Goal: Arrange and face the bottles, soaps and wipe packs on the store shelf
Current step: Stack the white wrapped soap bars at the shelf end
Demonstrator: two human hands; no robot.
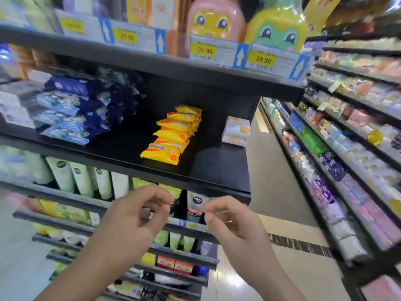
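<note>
Black shelf [217,168] holds a tidy yellow soap stack [173,135] and blue wipe packs [71,111] at left, gaps unfilled, while left hand [134,222] and right hand [234,222] hover below, fingers curled, empty.

Right aisle shelves [355,135] motion-blurred, left bottles [13,164] smeared, forearms cut off

Bare black shelf [219,168] opens wide between the yellow packs [173,135] and the blue packs [71,109], and again in front of the white pack [236,131] at the right end. Overhead, the upper shelf edge [152,64] caps the reach.
</note>
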